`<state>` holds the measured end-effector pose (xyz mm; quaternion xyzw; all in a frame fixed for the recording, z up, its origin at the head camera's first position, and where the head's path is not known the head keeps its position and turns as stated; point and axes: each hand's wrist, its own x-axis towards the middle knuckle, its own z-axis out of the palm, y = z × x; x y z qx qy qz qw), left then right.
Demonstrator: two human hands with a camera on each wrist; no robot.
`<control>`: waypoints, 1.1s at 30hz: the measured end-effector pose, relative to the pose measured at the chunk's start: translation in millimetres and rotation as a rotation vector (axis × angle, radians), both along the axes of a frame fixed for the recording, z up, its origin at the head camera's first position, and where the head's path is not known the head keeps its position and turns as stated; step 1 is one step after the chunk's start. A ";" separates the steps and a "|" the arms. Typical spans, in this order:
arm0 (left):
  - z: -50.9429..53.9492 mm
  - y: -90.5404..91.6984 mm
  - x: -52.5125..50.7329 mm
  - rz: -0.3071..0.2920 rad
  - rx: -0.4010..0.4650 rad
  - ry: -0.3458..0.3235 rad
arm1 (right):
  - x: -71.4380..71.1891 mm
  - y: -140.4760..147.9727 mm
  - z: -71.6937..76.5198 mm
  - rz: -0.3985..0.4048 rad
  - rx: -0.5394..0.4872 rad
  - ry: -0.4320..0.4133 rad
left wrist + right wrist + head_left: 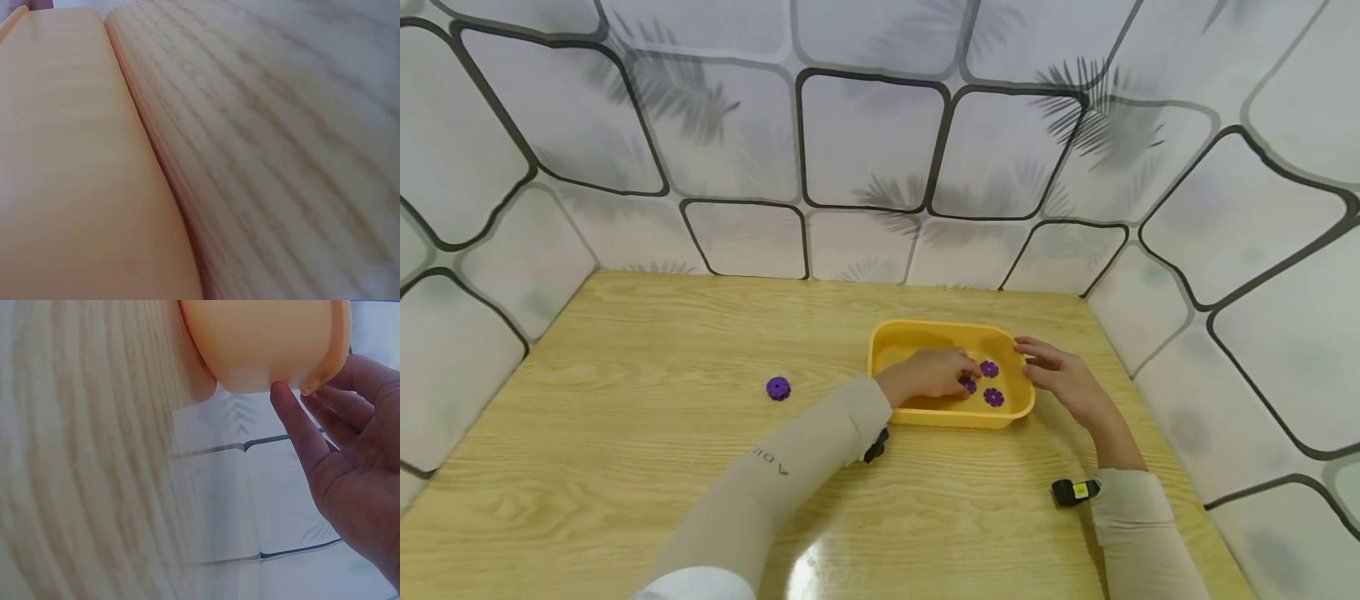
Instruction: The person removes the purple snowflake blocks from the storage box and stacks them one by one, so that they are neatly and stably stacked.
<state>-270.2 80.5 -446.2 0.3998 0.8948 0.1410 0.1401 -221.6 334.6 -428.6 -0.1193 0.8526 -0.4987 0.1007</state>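
In the head view, a yellow plastic basin (951, 421) holds several purple notched discs, such as one disc (994, 397) near its right end. My left hand (928, 373) reaches inside over the near rim, and its fingertips close around a purple disc (969, 386), partly hidden by the fingers. At the right end, my right hand (1066, 379) holds the basin's rim. The right wrist view has the thumb of that hand (356, 456) against the outer wall of the basin (269, 344), with fingers at the rim. The left wrist view gives only the basin's outside (81, 156) beside the table.
One purple disc or small stack (778, 388) lies on the wood-grain table (647, 358) left of the basin. Patterned white walls (865, 142) border the table at the back and on both sides. A black wrist camera (1073, 492) hangs by the right sleeve.
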 end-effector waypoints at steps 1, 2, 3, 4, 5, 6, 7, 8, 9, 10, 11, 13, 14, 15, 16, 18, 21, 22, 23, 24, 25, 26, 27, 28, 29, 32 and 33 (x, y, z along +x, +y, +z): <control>-0.6 0.2 0.3 0.004 0.003 -0.006 | 0.1 0.0 -0.3 -0.001 -0.002 -0.001; -1.3 0.3 0.5 0.007 0.006 -0.006 | 0.2 0.1 -0.6 -0.002 -0.002 -0.001; -1.9 0.2 0.7 0.013 0.008 -0.005 | 0.1 0.0 -0.7 -0.004 -0.005 -0.003; -2.3 0.0 0.9 0.021 0.007 0.001 | -0.2 -0.1 -0.7 -0.006 -0.006 -0.003; -2.9 -0.3 1.0 0.029 0.005 0.006 | -0.6 -0.2 -0.7 -0.009 -0.006 -0.003; -3.3 -0.8 1.1 0.037 0.002 0.014 | -0.8 -0.3 -0.6 -0.011 -0.008 -0.004; -3.5 -1.2 1.2 0.044 0.000 0.022 | -0.8 -0.3 -0.4 -0.012 -0.008 -0.003; -3.8 -1.6 1.3 0.052 -0.001 0.028 | -0.7 -0.4 -0.2 -0.013 -0.008 -0.003; -3.7 -2.0 1.7 0.059 -0.001 0.028 | -0.6 -0.4 -0.1 -0.014 -0.008 -0.003; -3.5 -2.4 2.1 0.062 0.002 0.028 | -0.4 -0.3 -0.1 -0.015 -0.007 -0.002; -3.2 -2.7 2.4 0.063 0.008 0.023 | -0.3 -0.3 -0.2 -0.015 -0.008 -0.003; -2.6 -3.3 3.0 0.067 0.018 0.011 | -0.3 -0.1 -0.5 -0.015 -0.009 -0.003; -2.4 -3.6 3.1 0.069 0.022 0.004 | -0.3 -0.1 -0.7 -0.015 -0.008 -0.002; -2.3 -3.9 3.2 0.071 0.027 -0.002 | -0.3 0.0 -0.8 -0.015 -0.006 -0.002; -2.2 -4.3 2.9 0.072 0.030 -0.008 | -0.3 0.0 -1.0 -0.015 -0.004 -0.001; -2.4 -4.9 2.0 0.071 0.033 -0.018 | -0.2 -0.2 -1.0 -0.015 -0.002 0.000; -2.9 -5.8 0.0 0.065 0.029 -0.023 | 0.0 -0.5 -1.1 -0.017 0.000 -0.001; -3.1 -6.1 -0.7 0.064 0.028 -0.025 | 0.0 -0.6 -1.2 -0.018 -0.003 -0.002; -3.1 -6.5 -1.4 0.065 0.036 -0.031 | 0.0 -0.7 -1.3 -0.019 -0.005 -0.003; -2.8 -6.9 -1.8 0.071 0.046 -0.037 | -0.1 -0.6 -1.4 -0.020 -0.007 -0.004; -2.2 -7.4 -2.2 0.078 0.061 -0.047 | -0.1 -0.6 -1.5 -0.019 -0.008 -0.004; -1.4 -8.1 -2.5 0.085 0.079 -0.058 | -0.1 -0.5 -1.6 -0.019 -0.007 -0.003; 0.1 -9.0 -2.6 0.090 0.095 -0.069 | -0.1 -0.3 -1.6 -0.019 -0.006 -0.003; 0.9 -9.9 -3.1 0.096 0.110 -0.074 | -0.2 -0.1 -1.7 -0.019 -0.003 -0.001; 2.9 -11.1 -3.2 0.099 0.123 -0.083 | 0.0 0.0 -1.5 -0.019 0.000 0.000; 9.7 -17.6 -4.0 0.102 0.140 -0.108 | -0.3 -0.2 -0.6 -0.017 0.012 0.003; 12.2 -20.5 -4.5 0.102 0.145 -0.113 | -0.4 -0.3 -0.2 -0.016 0.014 0.003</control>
